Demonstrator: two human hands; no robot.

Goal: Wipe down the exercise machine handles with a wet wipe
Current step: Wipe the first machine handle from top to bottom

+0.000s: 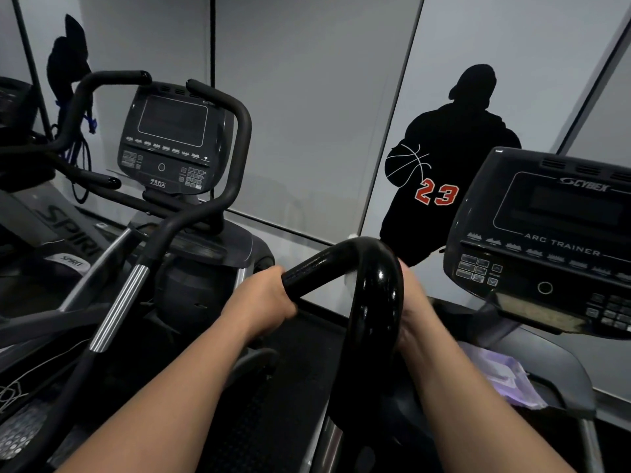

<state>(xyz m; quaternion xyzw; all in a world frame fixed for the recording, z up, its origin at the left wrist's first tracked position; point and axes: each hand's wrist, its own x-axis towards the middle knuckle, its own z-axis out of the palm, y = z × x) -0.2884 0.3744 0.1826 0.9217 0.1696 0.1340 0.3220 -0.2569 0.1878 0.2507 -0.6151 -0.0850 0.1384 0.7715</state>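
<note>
— At the six o'clock centre of the head view, what is seen of the fingers?

— Those of the left hand (264, 302) are curled tight round the free end of the glossy black handle (370, 295), which is clamped in the fist. The fingers of the right hand (415, 308) are hidden behind the handle's bend, so whether they are apart or together cannot be told.

— Where is the wet wipe placed?

— A pale scrap of wet wipe (350, 278) is glimpsed inside the curve of the handle, just at nine o'clock of the right hand; a second white sliver shows at the top of the bend, toward twelve o'clock. Whether it is pinched by the right hand cannot be told.

— What is found further out?

— At three o'clock of the handle, a grey console (546, 240) marked "Cybex" and "Arc Trainer" is seen. Below it, toward four o'clock, a lilac packet (505, 373) is laid on the machine's ledge. At ten o'clock a second console (174, 141), marked "750A", is framed by matte black handlebars (235, 138). Behind, toward one o'clock, a black figure decal (454, 158) with a basketball and a red "23" is fixed to the grey wall (307, 97).
</note>
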